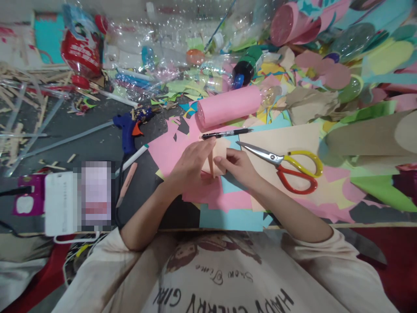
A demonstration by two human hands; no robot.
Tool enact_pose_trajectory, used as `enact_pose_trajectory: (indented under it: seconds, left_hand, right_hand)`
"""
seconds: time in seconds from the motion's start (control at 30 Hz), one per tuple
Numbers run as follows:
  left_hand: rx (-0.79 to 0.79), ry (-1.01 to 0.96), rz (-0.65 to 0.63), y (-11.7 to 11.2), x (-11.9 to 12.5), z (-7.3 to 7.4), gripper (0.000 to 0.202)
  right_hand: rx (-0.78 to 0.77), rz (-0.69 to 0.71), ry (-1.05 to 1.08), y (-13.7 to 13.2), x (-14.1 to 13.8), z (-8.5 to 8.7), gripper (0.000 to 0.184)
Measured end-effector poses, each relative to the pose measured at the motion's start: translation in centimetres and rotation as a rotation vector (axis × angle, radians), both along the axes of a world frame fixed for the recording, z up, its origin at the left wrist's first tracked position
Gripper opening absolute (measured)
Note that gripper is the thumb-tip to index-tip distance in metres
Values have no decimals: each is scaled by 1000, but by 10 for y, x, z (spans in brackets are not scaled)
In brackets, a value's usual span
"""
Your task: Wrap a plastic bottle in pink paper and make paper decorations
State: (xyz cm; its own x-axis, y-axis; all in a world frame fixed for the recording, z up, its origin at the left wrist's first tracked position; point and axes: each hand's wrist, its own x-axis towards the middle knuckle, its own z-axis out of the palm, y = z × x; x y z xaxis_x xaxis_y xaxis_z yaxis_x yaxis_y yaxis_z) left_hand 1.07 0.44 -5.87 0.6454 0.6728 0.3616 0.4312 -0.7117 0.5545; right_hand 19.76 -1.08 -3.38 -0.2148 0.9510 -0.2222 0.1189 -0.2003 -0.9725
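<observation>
A small folded piece of tan paper [220, 157] is held between my two hands, over pink and blue sheets. My left hand [194, 161] is closed on its left side, fingers pointing away from me. From the right, my right hand [237, 164] pinches it with the thumb on top. Just beyond my fingers lies a black pen [227, 133]. Scissors [280, 161] with one yellow and one red handle lie to the right on a large tan sheet [302, 137], blades pointing at my hands. Behind the pen lies a pink paper-wrapped bottle [230, 104].
At left are a blue glue gun [126, 130], a pink-handled cutter [127, 182], a blurred phone [96, 193] and a white power bank [61, 203]. Wood sticks [35, 100], a red bottle [81, 48], clear plastic bottles and paper scraps crowd the back. A brown paper roll [361, 137] lies right.
</observation>
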Motion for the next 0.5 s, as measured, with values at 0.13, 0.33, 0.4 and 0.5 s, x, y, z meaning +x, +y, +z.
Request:
enact_pose_trajectory:
  seconds: [0.13,0.33,0.4,0.5]
  left_hand:
    - [16,16,28,-1,2,-1,87]
    - [40,-46,11,-1,4,-2,86]
    - [20,-84,3,-1,4,-1,87]
    - [-52,-125,-43,-2,3,0,90]
  right_hand:
    - [-23,20,-28,-1,-2,-2,39]
    - [19,19,-92,-1,-2,-4,39]
    - [5,37,-72,-1,-1,-4,39]
    - [-7,70,-40,0,0,-4,40]
